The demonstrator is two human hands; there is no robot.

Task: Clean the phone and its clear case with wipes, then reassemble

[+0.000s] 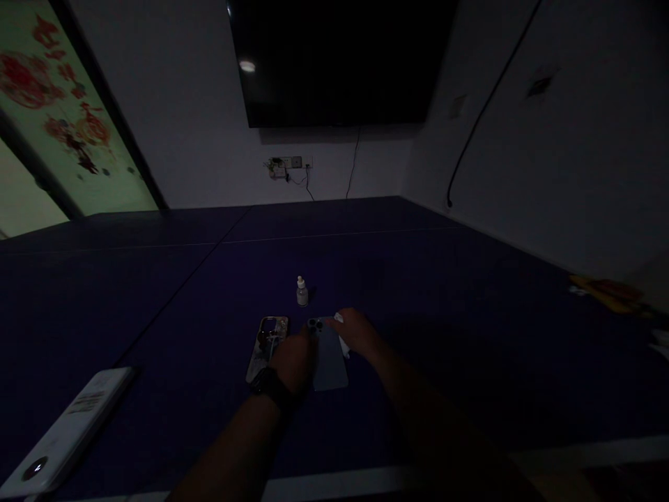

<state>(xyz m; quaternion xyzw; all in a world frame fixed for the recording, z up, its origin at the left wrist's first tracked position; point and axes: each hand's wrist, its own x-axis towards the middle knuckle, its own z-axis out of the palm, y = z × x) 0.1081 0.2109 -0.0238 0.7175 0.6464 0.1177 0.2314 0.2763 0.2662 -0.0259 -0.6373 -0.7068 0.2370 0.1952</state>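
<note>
A smartphone (pixel 330 362) lies back up on the dark blue table, its camera lenses at the upper left corner. My left hand (pixel 293 359), with a black watch on the wrist, is closed on the phone's left edge near the lenses. At the upper right edge of the phone, my right hand (pixel 358 331) is closed on a white cloth (pixel 344 347), partly hidden under the fingers. Left of the phone is a patterned phone case (pixel 258 359), partly covered by my left hand. Just beyond stands a small bottle (pixel 302 295) with a white dropper cap.
A long white device (pixel 78 422) with a round dark spot rests at the table's near left. Yellow and other items (pixel 609 293) lie at the far right edge. A large dark screen (pixel 339 63) hangs on the wall above sockets and cables (pixel 290 164).
</note>
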